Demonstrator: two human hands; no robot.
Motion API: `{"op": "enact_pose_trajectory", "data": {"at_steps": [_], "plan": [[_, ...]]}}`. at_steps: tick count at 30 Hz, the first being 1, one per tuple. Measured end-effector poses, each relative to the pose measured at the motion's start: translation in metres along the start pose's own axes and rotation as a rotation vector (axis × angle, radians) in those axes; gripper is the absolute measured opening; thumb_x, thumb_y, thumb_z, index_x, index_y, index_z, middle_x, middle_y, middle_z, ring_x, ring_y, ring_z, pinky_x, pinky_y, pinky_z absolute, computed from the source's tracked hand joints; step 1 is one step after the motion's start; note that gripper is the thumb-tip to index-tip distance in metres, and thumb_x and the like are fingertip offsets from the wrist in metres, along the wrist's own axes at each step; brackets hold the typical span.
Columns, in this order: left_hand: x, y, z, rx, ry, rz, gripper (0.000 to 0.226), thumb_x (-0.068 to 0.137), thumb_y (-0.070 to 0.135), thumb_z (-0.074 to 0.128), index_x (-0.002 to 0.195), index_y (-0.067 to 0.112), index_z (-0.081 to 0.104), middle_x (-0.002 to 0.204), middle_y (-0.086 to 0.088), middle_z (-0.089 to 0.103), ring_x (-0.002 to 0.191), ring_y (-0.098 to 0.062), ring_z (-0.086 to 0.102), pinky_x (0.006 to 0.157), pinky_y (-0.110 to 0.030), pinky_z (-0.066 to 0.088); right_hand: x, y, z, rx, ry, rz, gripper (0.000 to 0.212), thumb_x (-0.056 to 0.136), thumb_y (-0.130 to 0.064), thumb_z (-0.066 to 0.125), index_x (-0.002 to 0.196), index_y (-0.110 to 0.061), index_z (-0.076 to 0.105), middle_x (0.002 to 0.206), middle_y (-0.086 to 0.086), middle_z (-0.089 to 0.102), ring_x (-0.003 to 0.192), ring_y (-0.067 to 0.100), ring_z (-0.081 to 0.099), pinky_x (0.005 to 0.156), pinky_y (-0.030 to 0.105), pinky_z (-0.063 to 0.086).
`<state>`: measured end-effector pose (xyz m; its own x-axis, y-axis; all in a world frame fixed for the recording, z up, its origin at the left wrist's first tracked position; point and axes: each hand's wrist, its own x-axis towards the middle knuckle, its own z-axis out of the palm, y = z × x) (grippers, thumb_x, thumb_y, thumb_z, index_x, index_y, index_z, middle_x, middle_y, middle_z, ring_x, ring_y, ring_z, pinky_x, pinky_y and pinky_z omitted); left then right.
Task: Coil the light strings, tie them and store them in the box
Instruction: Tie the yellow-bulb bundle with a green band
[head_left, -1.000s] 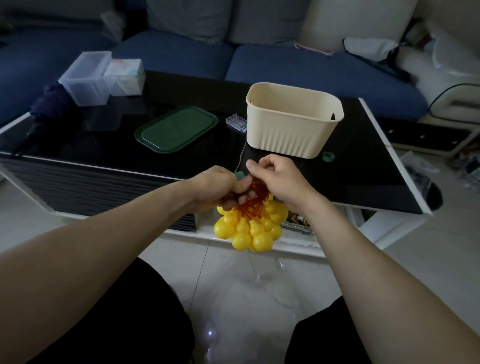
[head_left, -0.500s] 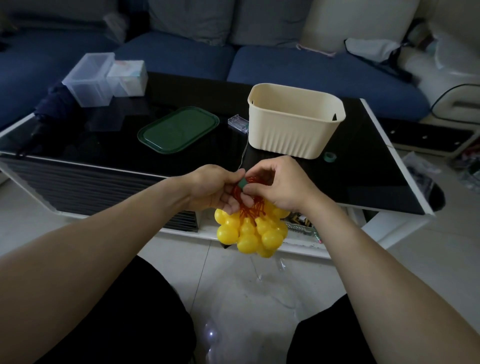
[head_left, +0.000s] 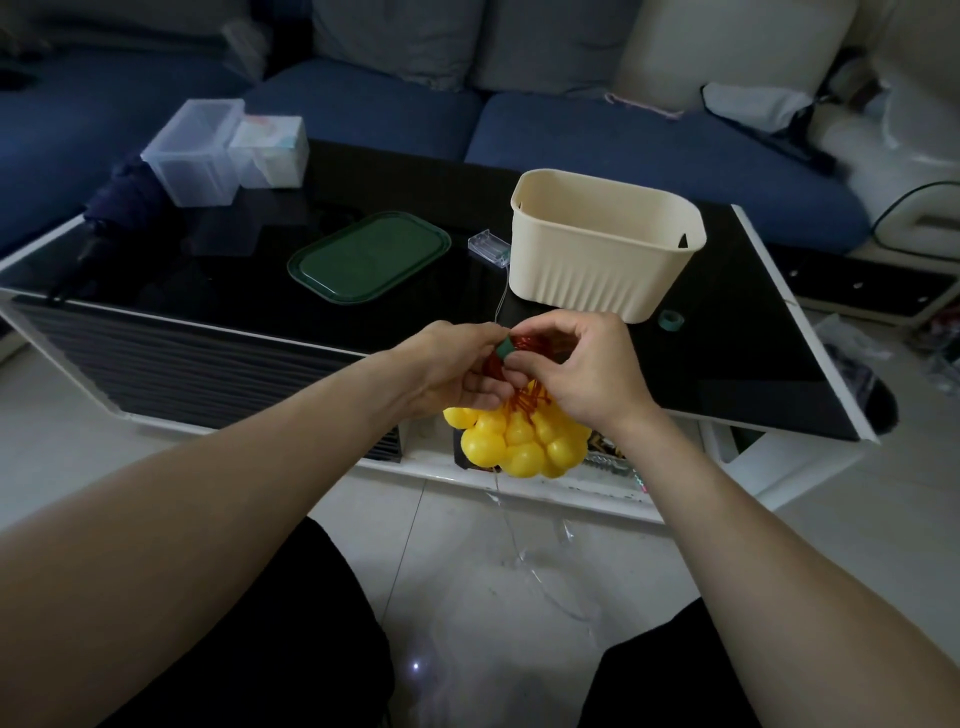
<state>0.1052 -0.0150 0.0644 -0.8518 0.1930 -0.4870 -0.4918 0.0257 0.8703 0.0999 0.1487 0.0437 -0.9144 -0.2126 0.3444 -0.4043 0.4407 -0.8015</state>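
Observation:
A coiled light string (head_left: 522, 444) of yellow gourd-shaped bulbs with red tops hangs in a bunch in front of the table edge. My left hand (head_left: 457, 371) grips the red top of the bunch. My right hand (head_left: 576, 369) pinches a small green tie (head_left: 505, 349) against the same red top. A thin wire runs from the bunch up to a clear battery case (head_left: 488, 248) on the table. The cream ribbed box (head_left: 602, 244) stands open just beyond my hands.
A dark green lid (head_left: 369, 255) lies left of the box on the black glass table (head_left: 727, 338). A small green tape roll (head_left: 670, 320) lies right of the box. A clear bin (head_left: 195, 150) and a white box sit far left. A blue sofa (head_left: 623, 135) is behind.
Both hands have risen a little with the bunch. The green tie has shifted from between the fingertips onto the red top of the bunch.

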Motion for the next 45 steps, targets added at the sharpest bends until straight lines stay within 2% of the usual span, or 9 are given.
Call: {"op": "enact_pose_trajectory", "data": {"at_steps": [3, 7, 13, 17, 21, 26, 31, 40, 45], "plan": [[-0.001, 0.001, -0.001, -0.012, 0.01, -0.022, 0.033, 0.103, 0.028, 0.046, 0.09, 0.003, 0.061, 0.066, -0.009, 0.066, 0.046, -0.012, 0.058, 0.047, -0.021, 0.051, -0.002, 0.0, 0.002, 0.004, 0.01, -0.002, 0.022, 0.076, -0.01, 0.087, 0.092, -0.021, 0.078, 0.084, -0.011, 0.074, 0.082, 0.002, 0.071, 0.08, 0.017, 0.055], [-0.001, 0.0, -0.003, 0.164, 0.009, 0.087, 0.033, 0.103, 0.033, 0.049, 0.095, 0.004, 0.064, 0.071, -0.009, 0.068, 0.047, -0.013, 0.055, 0.046, -0.022, 0.049, -0.003, 0.002, 0.0, 0.034, 0.01, 0.012, 0.025, 0.074, -0.01, 0.088, 0.09, -0.026, 0.077, 0.083, -0.014, 0.073, 0.079, 0.0, 0.071, 0.076, 0.015, 0.054], [-0.001, 0.0, -0.007, 0.345, -0.055, 0.29, 0.037, 0.102, 0.034, 0.051, 0.079, 0.009, 0.065, 0.074, -0.01, 0.066, 0.044, -0.015, 0.05, 0.051, -0.027, 0.045, -0.002, 0.005, -0.007, 0.225, 0.024, 0.132, 0.027, 0.073, -0.004, 0.088, 0.084, -0.025, 0.075, 0.081, -0.006, 0.075, 0.073, 0.002, 0.071, 0.073, 0.017, 0.054], [-0.003, -0.001, -0.006, 0.404, -0.118, 0.301, 0.041, 0.102, 0.03, 0.051, 0.072, 0.006, 0.063, 0.063, -0.004, 0.061, 0.047, -0.014, 0.046, 0.05, -0.024, 0.041, -0.002, 0.009, -0.013, 0.244, -0.053, 0.111, 0.023, 0.075, -0.005, 0.086, 0.093, -0.017, 0.078, 0.089, -0.002, 0.078, 0.084, 0.009, 0.074, 0.079, 0.022, 0.056], [-0.004, -0.001, -0.007, 0.53, -0.064, 0.314, 0.043, 0.101, 0.032, 0.053, 0.075, 0.0, 0.066, 0.06, -0.005, 0.057, 0.052, -0.016, 0.044, 0.051, -0.022, 0.039, -0.002, 0.01, -0.018, 0.258, -0.173, 0.116, 0.023, 0.079, -0.001, 0.081, 0.097, -0.014, 0.076, 0.087, -0.009, 0.077, 0.084, 0.005, 0.073, 0.078, 0.018, 0.055], [-0.003, -0.001, -0.007, 0.679, -0.022, 0.303, 0.045, 0.102, 0.037, 0.049, 0.068, 0.009, 0.056, 0.054, -0.003, 0.045, 0.045, -0.011, 0.038, 0.045, -0.021, 0.035, 0.001, 0.01, -0.024, 0.213, -0.302, 0.111, 0.032, 0.08, 0.007, 0.078, 0.103, -0.015, 0.072, 0.094, -0.004, 0.075, 0.085, 0.002, 0.073, 0.077, 0.017, 0.054], [0.0, -0.003, -0.009, 0.694, -0.014, 0.301, 0.044, 0.102, 0.037, 0.049, 0.069, 0.011, 0.057, 0.058, -0.002, 0.05, 0.049, -0.011, 0.043, 0.051, -0.024, 0.041, 0.001, 0.009, -0.019, 0.149, -0.328, 0.115, 0.039, 0.08, 0.014, 0.074, 0.102, -0.018, 0.069, 0.091, -0.008, 0.073, 0.082, -0.001, 0.072, 0.071, 0.014, 0.052], [0.001, -0.007, -0.01, 0.649, -0.075, 0.251, 0.047, 0.104, 0.037, 0.043, 0.069, 0.009, 0.055, 0.059, -0.004, 0.046, 0.047, -0.011, 0.037, 0.047, -0.02, 0.038, -0.001, 0.013, -0.01, 0.087, -0.29, 0.096, 0.036, 0.082, 0.004, 0.078, 0.097, -0.026, 0.067, 0.086, -0.01, 0.071, 0.077, -0.005, 0.068, 0.068, 0.012, 0.05], [0.003, -0.007, -0.008, 0.634, -0.05, 0.268, 0.048, 0.104, 0.037, 0.044, 0.065, 0.011, 0.053, 0.054, -0.002, 0.043, 0.043, -0.009, 0.036, 0.046, -0.02, 0.037, 0.002, 0.015, -0.014, 0.267, -0.319, 0.227, 0.033, 0.086, 0.011, 0.067, 0.1, -0.019, 0.07, 0.094, 0.002, 0.073, 0.085, 0.006, 0.071, 0.076, 0.018, 0.053]]}}
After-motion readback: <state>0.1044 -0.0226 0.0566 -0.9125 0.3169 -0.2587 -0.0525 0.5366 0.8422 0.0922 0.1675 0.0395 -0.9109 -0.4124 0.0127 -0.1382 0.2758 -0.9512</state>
